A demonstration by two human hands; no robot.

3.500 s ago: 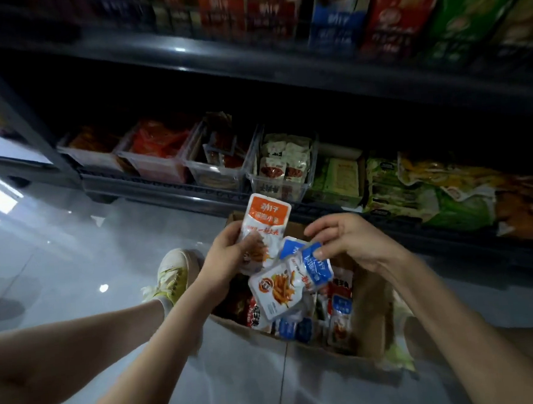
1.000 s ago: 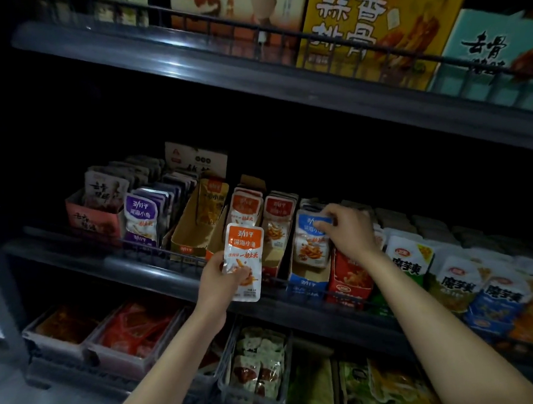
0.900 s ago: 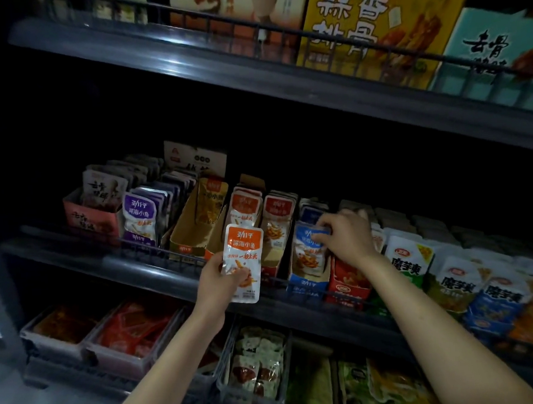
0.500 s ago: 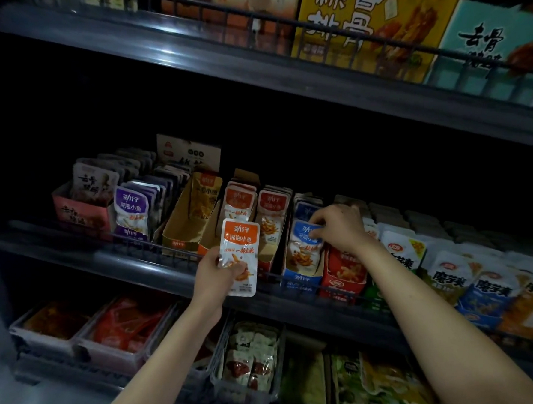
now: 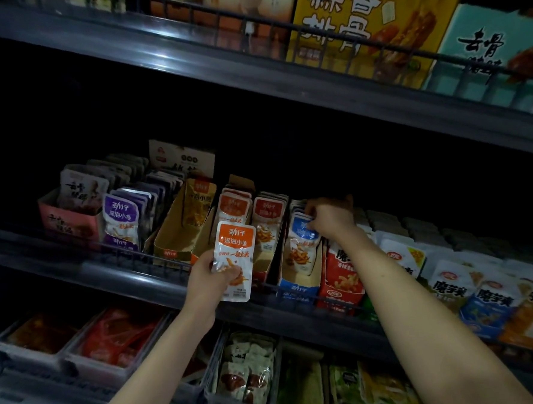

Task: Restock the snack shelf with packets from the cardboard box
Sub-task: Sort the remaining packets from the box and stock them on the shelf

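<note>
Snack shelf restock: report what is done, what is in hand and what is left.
Done: the blue-topped white packet stands at the front of its blue display carton. In hand: the right hand pinches that packet's top; the left hand holds an orange-topped white packet before the shelf. Left: probably slot it into the orange-topped row. The cardboard box is out of view.

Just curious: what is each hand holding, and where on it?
The left hand grips an orange-topped packet by its lower half. The right hand pinches a blue packet at its top.
</note>
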